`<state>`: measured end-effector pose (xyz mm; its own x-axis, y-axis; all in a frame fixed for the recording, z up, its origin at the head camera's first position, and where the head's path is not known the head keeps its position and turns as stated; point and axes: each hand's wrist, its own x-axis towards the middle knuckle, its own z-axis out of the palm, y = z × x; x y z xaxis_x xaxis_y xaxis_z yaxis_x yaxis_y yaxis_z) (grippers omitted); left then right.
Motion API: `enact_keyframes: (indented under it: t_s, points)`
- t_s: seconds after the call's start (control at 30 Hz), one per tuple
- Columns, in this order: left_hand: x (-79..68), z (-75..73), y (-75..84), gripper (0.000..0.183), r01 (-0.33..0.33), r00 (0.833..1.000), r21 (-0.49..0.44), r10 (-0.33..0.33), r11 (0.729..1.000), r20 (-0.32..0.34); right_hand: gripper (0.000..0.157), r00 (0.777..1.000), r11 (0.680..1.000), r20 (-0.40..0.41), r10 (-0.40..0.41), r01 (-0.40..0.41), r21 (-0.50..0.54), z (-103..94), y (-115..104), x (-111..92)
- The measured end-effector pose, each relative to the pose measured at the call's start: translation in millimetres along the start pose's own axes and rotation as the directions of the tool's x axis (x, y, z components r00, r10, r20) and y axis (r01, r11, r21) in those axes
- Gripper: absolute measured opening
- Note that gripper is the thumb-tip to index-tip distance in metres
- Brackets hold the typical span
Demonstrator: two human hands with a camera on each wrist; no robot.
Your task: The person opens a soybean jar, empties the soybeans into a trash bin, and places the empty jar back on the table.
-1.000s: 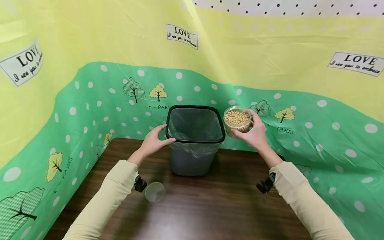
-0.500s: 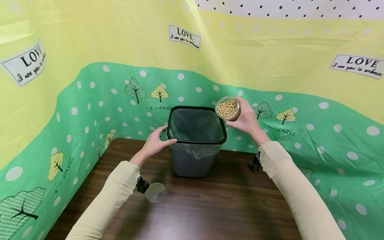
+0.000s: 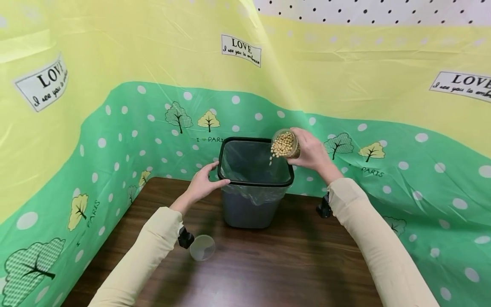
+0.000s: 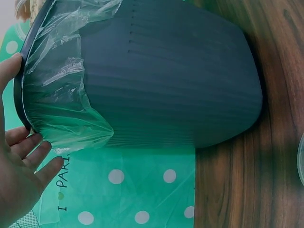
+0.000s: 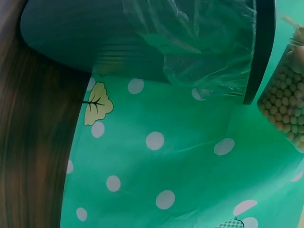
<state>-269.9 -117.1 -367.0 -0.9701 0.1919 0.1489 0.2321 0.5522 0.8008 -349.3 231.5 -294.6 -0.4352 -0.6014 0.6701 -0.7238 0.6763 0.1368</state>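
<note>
My right hand (image 3: 311, 149) grips a clear plastic jar (image 3: 296, 150) of soybeans (image 3: 282, 145), tipped over the right side of the trash can (image 3: 245, 211). Several beans spill past the jar's lip toward the can's opening. In the right wrist view, packed soybeans (image 5: 280, 102) show through the jar's wall. A clear liner bag (image 3: 258, 194) is folded over the can's black rim (image 3: 255, 183). With thumb and fingers spread, my left hand (image 3: 201, 185) touches the rim at its left front corner. The left wrist view shows its fingers (image 4: 28, 147) extended beside the rim.
A clear round lid (image 3: 202, 248) lies flat on the dark wooden table (image 3: 261, 268), in front and left of the can. Patterned green and yellow cloth (image 3: 184, 149) hangs behind and along both sides.
My right hand has brought the jar left over the can and tilted it; beans now fall from its mouth. My left hand has stayed at the rim.
</note>
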Motion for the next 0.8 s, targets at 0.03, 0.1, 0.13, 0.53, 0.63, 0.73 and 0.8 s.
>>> enact_keyframes:
  t_s: [0.03,0.1,0.13,0.53,0.63,0.73,0.8]
  points:
    - [-0.1,0.3,-0.1,0.082,-0.001,1.0,-0.003,0.001,1.0,0.002,0.096,1.0,1.0,-0.005,-0.015,0.015,-0.006,0.5,0.7,0.2]
    - [0.0,0.6,-1.0,0.083,-0.006,1.0,-0.011,0.006,1.0,0.009,0.096,0.999,0.999,-0.014,-0.042,0.042,-0.024,1.1,1.9,0.3]
    - [0.3,1.0,-1.6,0.083,-0.004,1.0,-0.016,0.004,1.0,0.01,0.096,0.998,0.998,-0.019,-0.057,0.057,-0.033,1.1,2.4,0.4]
    - [-0.3,-0.6,-3.0,0.082,-0.001,1.0,-0.02,0.001,1.0,0.009,0.099,0.988,0.99,-0.073,-0.138,0.135,-0.04,6.2,4.5,7.9]
    - [0.7,-0.5,-3.2,0.082,0.002,1.0,-0.017,-0.002,1.0,0.013,0.099,0.984,0.986,-0.076,-0.163,0.159,-0.05,8.1,4.5,10.0]
    - [1.5,-0.4,-2.8,0.082,0.006,1.0,-0.015,-0.005,1.0,0.017,0.099,0.978,0.981,-0.086,-0.188,0.183,-0.059,9.7,4.5,12.0]
    - [1.5,-0.6,-2.4,0.082,0.009,1.0,-0.014,-0.008,1.0,0.016,0.099,0.975,0.978,-0.091,-0.204,0.198,-0.067,10.5,4.3,13.5]
